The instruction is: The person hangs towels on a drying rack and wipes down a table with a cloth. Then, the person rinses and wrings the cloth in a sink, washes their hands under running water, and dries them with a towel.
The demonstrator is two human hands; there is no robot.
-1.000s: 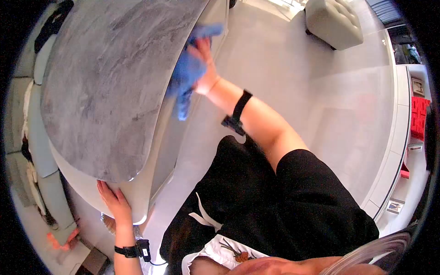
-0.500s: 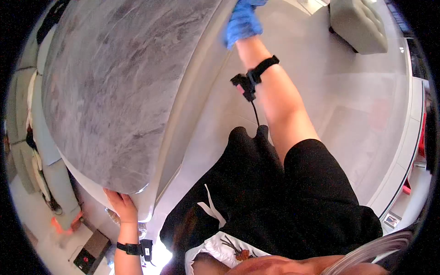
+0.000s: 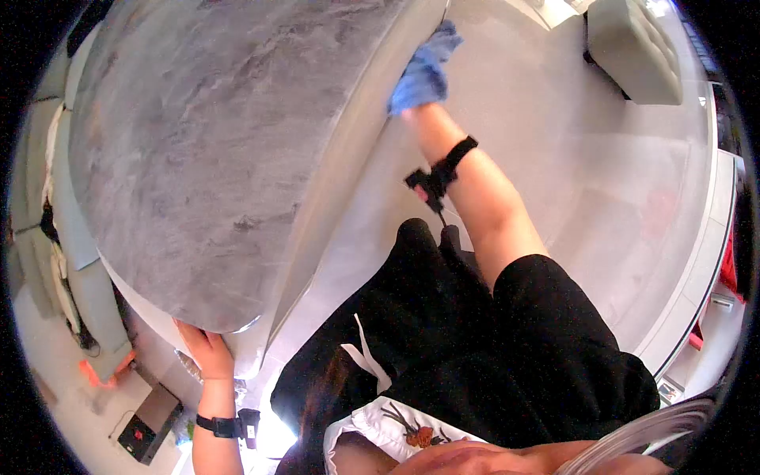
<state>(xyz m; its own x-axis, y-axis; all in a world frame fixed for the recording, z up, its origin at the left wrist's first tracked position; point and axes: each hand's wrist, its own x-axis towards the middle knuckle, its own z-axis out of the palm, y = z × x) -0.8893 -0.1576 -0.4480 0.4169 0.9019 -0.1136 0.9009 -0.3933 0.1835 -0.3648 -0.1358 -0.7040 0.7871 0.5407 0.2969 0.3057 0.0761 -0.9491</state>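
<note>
A grey marbled table top (image 3: 198, 158) with a pale rim and side fills the left and middle of the view. Against its outer side, near the top, is a blue cloth (image 3: 421, 77) that covers most of my right hand (image 3: 412, 111); the fingers are hidden beneath it. My left hand (image 3: 206, 352) rests on the pale rim at the table's near end, fingers spread and holding nothing. Black straps with small devices are on both wrists.
A grey tufted stool (image 3: 637, 51) stands at the upper right on the pale floor (image 3: 586, 182). A grey sofa (image 3: 99, 309) runs along the left. At the lower left is a dark box (image 3: 150, 423). White shelving (image 3: 708, 317) lines the right edge.
The blue cloth and my right hand have moved from beside the table's edge up and outward along its side, then slightly back down. My left hand stays at the near end.
</note>
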